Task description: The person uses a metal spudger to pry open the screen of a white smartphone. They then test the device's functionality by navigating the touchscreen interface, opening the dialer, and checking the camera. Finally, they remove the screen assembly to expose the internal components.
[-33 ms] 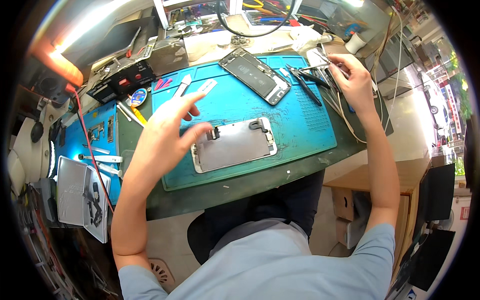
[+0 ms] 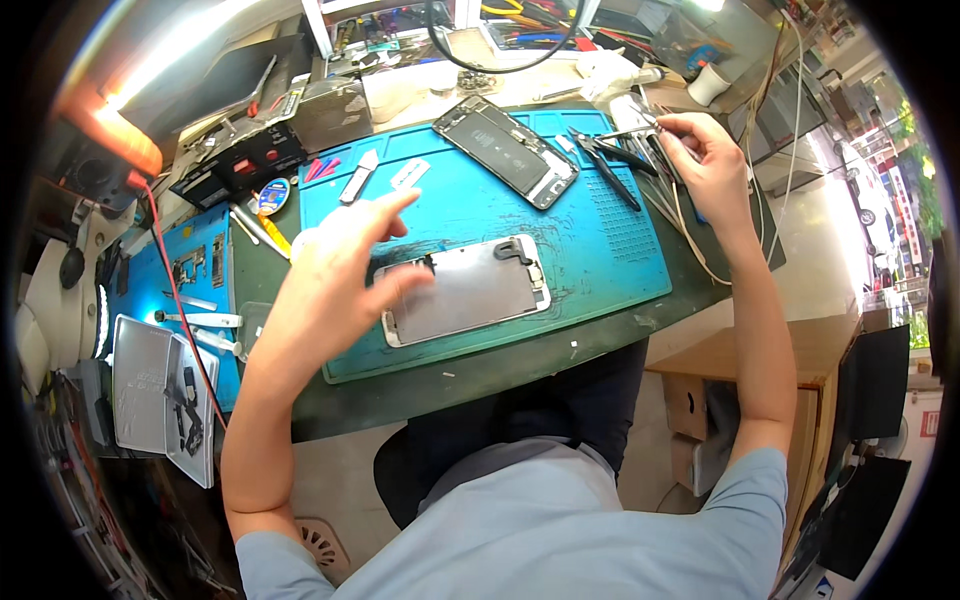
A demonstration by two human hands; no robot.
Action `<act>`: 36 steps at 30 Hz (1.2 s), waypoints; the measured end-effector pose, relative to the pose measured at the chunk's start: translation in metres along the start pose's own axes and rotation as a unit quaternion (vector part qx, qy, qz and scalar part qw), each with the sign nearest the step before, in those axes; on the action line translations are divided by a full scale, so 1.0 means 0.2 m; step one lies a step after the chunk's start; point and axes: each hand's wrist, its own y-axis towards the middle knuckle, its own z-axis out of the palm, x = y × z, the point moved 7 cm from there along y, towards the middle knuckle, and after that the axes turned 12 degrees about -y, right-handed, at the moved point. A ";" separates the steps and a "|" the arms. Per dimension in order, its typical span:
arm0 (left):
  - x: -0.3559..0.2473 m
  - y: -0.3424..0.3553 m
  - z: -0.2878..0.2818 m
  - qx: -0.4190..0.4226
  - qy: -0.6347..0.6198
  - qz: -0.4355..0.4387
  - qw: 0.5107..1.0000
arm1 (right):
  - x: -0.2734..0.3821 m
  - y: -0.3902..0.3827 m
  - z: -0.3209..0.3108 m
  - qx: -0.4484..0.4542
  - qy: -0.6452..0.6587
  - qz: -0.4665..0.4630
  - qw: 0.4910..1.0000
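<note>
My left hand (image 2: 335,265) hovers with thumb and fingers apart, holding nothing. Its thumb reaches over the left end of a white-framed phone screen assembly (image 2: 465,295), which lies back side up on the blue work mat (image 2: 590,290). At the far right edge of the mat, my right hand (image 2: 708,155) pinches a thin metal tool (image 2: 636,130); its exact kind is unclear. Just below that tool lie black-handled pliers (image 2: 612,170). An opened phone body (image 2: 505,150) with its black battery showing rests at the mat's far side.
A cable (image 2: 690,240) and several slim tools lie beneath my right hand. An open tin (image 2: 140,380) with small dark parts stands at the left. A black device with red switches (image 2: 240,165) sits back left. A round lamp rim (image 2: 500,70) hangs over the far side.
My left hand has shifted slightly right and nearer to me, its thumb lying farther over the screen assembly. The right hand keeps its pinch at nearly the same place.
</note>
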 end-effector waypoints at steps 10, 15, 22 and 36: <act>-0.08 -0.04 0.17 0.085 0.042 -0.031 0.995 | 0.38 -0.21 0.02 0.050 0.248 0.045 0.966; -0.09 -0.02 0.14 0.079 0.075 -0.038 0.993 | 0.62 -0.16 0.13 -0.067 0.286 -0.168 0.941; -0.04 -0.04 0.10 0.109 0.070 -0.079 0.988 | 0.69 -0.22 0.28 -0.117 0.283 -0.281 0.910; 0.01 -0.02 0.08 0.100 0.033 -0.089 0.990 | 0.71 -0.22 0.32 -0.076 0.282 -0.279 0.915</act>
